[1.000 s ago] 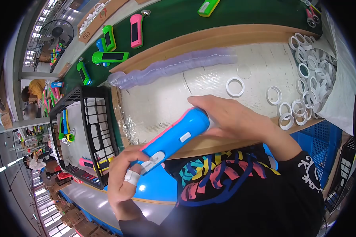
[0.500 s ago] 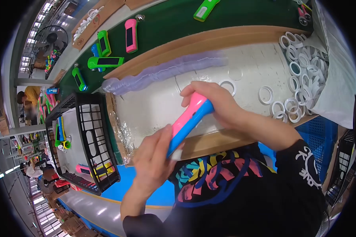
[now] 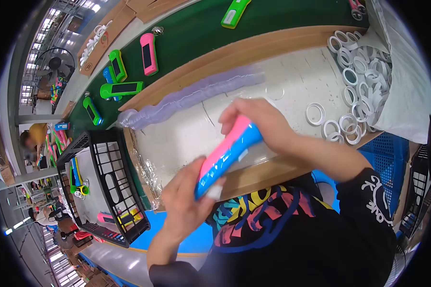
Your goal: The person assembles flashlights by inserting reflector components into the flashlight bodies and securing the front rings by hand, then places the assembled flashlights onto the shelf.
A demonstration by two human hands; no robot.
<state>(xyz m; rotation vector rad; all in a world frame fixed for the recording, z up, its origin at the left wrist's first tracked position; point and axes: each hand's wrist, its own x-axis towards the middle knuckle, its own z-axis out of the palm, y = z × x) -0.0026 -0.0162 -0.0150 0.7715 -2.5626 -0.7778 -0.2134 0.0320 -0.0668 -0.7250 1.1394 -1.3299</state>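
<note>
A pink-and-blue, flashlight-shaped plastic device (image 3: 229,152) is held slantwise in front of my chest, its blue side turned toward me. My left hand (image 3: 184,193) is closed around its lower end, and something white covers one of that hand's fingertips. At the wider upper end, my right hand (image 3: 261,119) is closed with its fingers curled over the top. What lies under the right fingers is hidden. Below the hands is a shallow cardboard tray (image 3: 177,129) with a pale bottom. A loose white ring (image 3: 315,114) lies in it, right of my right hand.
White rings (image 3: 364,76) are heaped at the tray's right end. A row of clear purplish discs (image 3: 191,93) lines its far side. Similar devices, including a pink one (image 3: 149,55), lie on the green surface (image 3: 187,28). A black crate (image 3: 111,182) stands left. Another person (image 3: 37,136) is farther off.
The device has turned to show more of its blue side. A white ring beside my right hand no longer shows. The whole view has shifted slightly.
</note>
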